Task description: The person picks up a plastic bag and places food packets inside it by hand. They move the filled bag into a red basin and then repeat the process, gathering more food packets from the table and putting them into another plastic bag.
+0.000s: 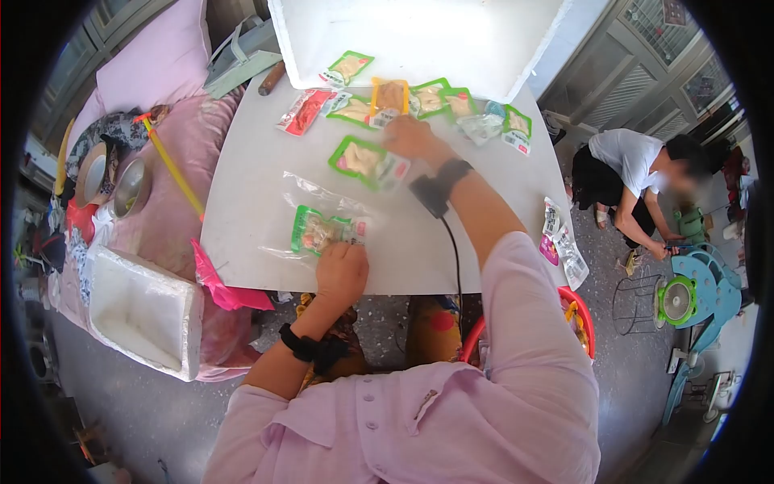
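Observation:
My left hand (343, 273) is at the table's near side, its fingers closed on the edge of a clear plastic bag (302, 189). Inside or under that bag's film lies a green-edged snack packet (310, 230). Farther forward, my right hand (415, 139) grips the lower end of an orange-yellow snack packet (390, 97); its fingertips are partly hidden. Between the two hands, another green-edged packet (357, 158) lies flat. A red-and-white packet (304, 111) and several more green-edged packets (430, 97) are spread along the back of the table.
A white foam box (419, 48) stands at the table's (250, 185) far edge. Silver packets (568, 254) lie at the right edge, above a red basin (476, 343). Left are a foam lid (145, 310) and a pink bag (222, 282). A person (637, 177) crouches at right near a fan (677, 300).

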Motion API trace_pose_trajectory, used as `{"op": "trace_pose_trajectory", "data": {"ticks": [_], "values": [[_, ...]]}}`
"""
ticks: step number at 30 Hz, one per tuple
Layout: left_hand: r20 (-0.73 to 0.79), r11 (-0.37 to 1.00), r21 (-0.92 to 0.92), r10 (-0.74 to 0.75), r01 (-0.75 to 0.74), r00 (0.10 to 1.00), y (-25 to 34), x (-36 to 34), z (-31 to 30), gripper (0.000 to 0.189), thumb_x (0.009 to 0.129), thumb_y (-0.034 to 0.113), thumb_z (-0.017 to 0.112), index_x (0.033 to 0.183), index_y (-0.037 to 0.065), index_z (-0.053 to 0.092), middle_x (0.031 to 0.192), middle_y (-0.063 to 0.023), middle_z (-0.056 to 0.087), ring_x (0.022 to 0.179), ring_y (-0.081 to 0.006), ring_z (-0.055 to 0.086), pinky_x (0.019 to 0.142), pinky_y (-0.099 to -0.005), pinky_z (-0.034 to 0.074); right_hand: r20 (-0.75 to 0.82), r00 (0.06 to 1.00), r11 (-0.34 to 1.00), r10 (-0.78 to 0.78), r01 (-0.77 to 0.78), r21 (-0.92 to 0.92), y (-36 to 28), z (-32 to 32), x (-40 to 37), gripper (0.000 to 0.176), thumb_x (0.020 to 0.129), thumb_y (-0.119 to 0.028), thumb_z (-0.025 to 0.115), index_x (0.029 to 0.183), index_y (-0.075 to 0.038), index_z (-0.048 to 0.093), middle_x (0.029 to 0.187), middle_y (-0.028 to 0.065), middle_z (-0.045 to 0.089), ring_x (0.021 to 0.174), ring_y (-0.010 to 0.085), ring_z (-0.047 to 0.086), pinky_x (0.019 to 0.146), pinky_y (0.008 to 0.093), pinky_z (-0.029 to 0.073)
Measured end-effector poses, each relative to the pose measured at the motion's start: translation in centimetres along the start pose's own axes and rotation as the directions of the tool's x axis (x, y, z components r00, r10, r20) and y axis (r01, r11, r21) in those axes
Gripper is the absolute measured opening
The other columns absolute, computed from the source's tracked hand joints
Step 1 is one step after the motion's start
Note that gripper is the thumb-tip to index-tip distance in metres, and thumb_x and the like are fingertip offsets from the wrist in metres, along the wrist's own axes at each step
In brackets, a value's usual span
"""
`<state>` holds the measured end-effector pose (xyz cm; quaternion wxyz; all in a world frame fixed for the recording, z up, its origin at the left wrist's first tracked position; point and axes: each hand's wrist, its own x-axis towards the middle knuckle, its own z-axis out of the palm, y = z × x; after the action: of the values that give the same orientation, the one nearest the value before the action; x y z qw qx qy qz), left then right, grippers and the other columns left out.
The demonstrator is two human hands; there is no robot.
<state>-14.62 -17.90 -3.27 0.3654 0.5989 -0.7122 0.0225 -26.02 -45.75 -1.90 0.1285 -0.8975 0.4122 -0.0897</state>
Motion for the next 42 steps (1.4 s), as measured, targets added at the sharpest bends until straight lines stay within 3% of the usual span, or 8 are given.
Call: {"op": "trace_pose_trajectory", "data": {"ticks": [2, 5, 13, 28, 31, 33, 38, 42], "values": [[-0.004, 1.0, 0.006, 0.0, 0.0, 1.0, -0.1, 0.0, -0.1, 0.008, 0.062, 0.005, 0.053, 0.064, 0.007, 0.046, 0.063, -0.0095, 0.044, 0.062, -0.0293, 0.046, 0.055, -0.0386, 0.037, 0.022, 0.998, 0.985, -0.06, 0.056, 0.161, 0.3, -1.0, -1.1, 0.042, 0.066, -0.042, 0.055, 0.093, -0.01, 0.056, 0.095, 0.0106, 0.054, 0.091, 0.0249, 0.05, 0.079, 0.0368, 0.039], [0.006, 1.0, 0.004, -0.019, 0.019, 1.0, 0.2, -0.1, -0.2, 0.007, 0.062, 0.005, 0.053, 0.064, 0.007, 0.046, 0.063, -0.0095, 0.044, 0.061, -0.0293, 0.045, 0.054, -0.0389, 0.037, -0.57, 0.82, 0.993, 0.054, 0.013, 0.113, 5.4, -1.0, 1.8, 0.045, 0.066, -0.042, 0.055, 0.094, -0.006, 0.054, 0.097, 0.0131, 0.053, 0.089, 0.0272, 0.051, 0.078, 0.038, 0.039], [0.002, 1.0, -0.015, 0.0, 0.0, 1.0, 0.0, 0.3, 0.0, 0.007, 0.063, 0.005, 0.053, 0.065, 0.006, 0.046, 0.062, -0.0096, 0.043, 0.06, -0.0291, 0.045, 0.052, -0.039, 0.036, -0.317, 0.775, 0.821, 0.547, -0.571, 0.021, 5.4, -3.9, 2.7, 0.051, 0.066, -0.045, 0.052, 0.105, -0.011, 0.05, 0.11, 0.0145, 0.045, 0.109, 0.0276, 0.036, 0.084, 0.0557, 0.025], [0.035, 0.998, 0.055, -0.015, 0.013, 0.999, -0.5, -0.1, -0.3, 0.005, 0.063, 0.007, 0.051, 0.063, 0.006, 0.046, 0.063, -0.0094, 0.046, 0.062, -0.0285, 0.047, 0.055, -0.0382, 0.038, 0.156, 0.979, 0.991, -0.132, 0.131, 0.02, -3.2, -0.6, -7.8, 0.041, 0.068, -0.043, 0.05, 0.096, -0.013, 0.054, 0.105, 0.0092, 0.05, 0.103, 0.0267, 0.042, 0.082, 0.0494, 0.03], [0.101, 0.986, 0.153, -0.088, 0.072, 0.991, -2.8, -0.1, -0.7, 0.003, 0.066, 0.008, 0.05, 0.064, 0.007, 0.047, 0.066, -0.0106, 0.048, 0.066, -0.03, 0.049, 0.057, -0.0405, 0.039, -0.204, 0.952, 0.972, -0.227, 0.208, -0.112, 0.5, 0.4, -8.3, 0.043, 0.069, -0.045, 0.052, 0.095, -0.011, 0.054, 0.104, 0.0097, 0.05, 0.102, 0.0252, 0.043, 0.082, 0.0458, 0.033], [0.132, 0.975, 0.221, -0.047, 0.016, 0.99, -4.6, 0.6, -2.3, 0.004, 0.065, 0.009, 0.049, 0.062, 0.007, 0.049, 0.065, -0.0097, 0.05, 0.067, -0.028, 0.051, 0.059, -0.0387, 0.041, -0.505, 0.863, 0.997, 0.004, 0.034, 0.065, 3.4, -1.5, -7.6, 0.046, 0.069, -0.045, 0.052, 0.099, -0.01, 0.052, 0.106, 0.01, 0.049, 0.104, 0.0249, 0.042, 0.082, 0.0436, 0.035], [0.197, 0.885, 0.462, -0.164, 0.056, 0.967, -10.4, 2.7, -4.9, 0.008, 0.067, 0.012, 0.047, 0.066, 0.008, 0.053, 0.068, -0.0092, 0.053, 0.071, -0.0263, 0.053, 0.06, -0.0379, 0.043, -0.25, 0.749, 0.771, 0.614, -0.637, -0.015, 7.5, -4.8, -7.7, 0.048, 0.07, -0.041, 0.05, 0.106, -0.01, 0.049, 0.116, 0.0092, 0.042, 0.109, 0.0254, 0.038, 0.084, 0.0464, 0.033], [0.101, 0.865, 0.49, -0.176, 0.105, 0.979, -13.2, 3.4, -5.4, 0.007, 0.069, 0.012, 0.047, 0.07, 0.006, 0.051, 0.074, -0.0107, 0.052, 0.075, -0.0282, 0.051, 0.064, -0.04, 0.041, -0.19, 0.896, 0.888, 0.402, -0.432, -0.157, 7.8, -2.0, -8.6, 0.048, 0.07, -0.04, 0.049, 0.108, -0.01, 0.047, 0.121, 0.0091, 0.039, 0.111, 0.0254, 0.036, 0.084, 0.0473, 0.033]]}}
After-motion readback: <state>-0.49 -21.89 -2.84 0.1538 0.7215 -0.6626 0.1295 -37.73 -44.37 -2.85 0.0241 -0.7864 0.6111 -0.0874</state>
